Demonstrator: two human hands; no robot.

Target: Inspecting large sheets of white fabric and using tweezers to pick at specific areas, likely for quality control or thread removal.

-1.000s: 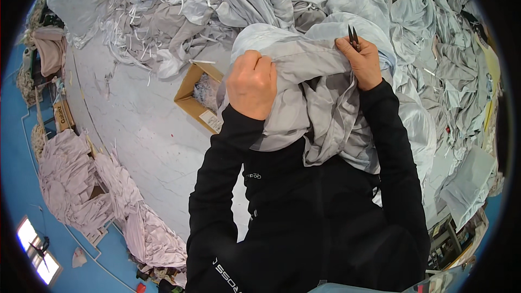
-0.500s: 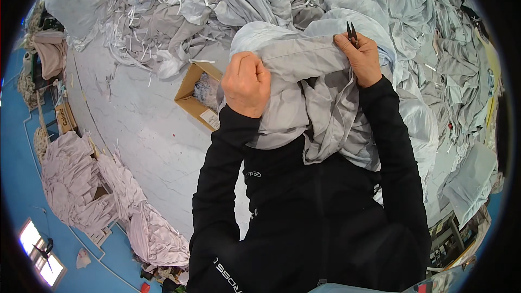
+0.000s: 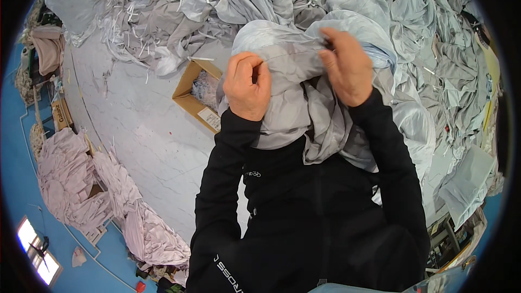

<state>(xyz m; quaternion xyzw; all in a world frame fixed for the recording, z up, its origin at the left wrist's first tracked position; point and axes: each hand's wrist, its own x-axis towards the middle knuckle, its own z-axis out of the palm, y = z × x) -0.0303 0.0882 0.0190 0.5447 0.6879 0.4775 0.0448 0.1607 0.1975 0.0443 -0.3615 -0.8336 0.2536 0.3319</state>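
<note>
Just left of the left hand (image 3: 247,87) stands an open brown cardboard box (image 3: 185,81); this hand is curled and seems to grasp the left end of a thin light-grey cloth (image 3: 279,122). The cloth lies below and between both hands, its upper band running lengthwise from left to right. Over the band's right end, nearer to it, the right hand (image 3: 349,68) has thumb and forefinger parted; whether it grasps something, I cannot tell.

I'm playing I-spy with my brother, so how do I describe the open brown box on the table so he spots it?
Find the pale table, then the heap of grey cloth at the top. Below that heap, just left of the person's left hand, is the open cardboard box with a bluish bundle inside. Unlike the soft, crumpled cloth nearby, it's brown and straight-edged.
</note>
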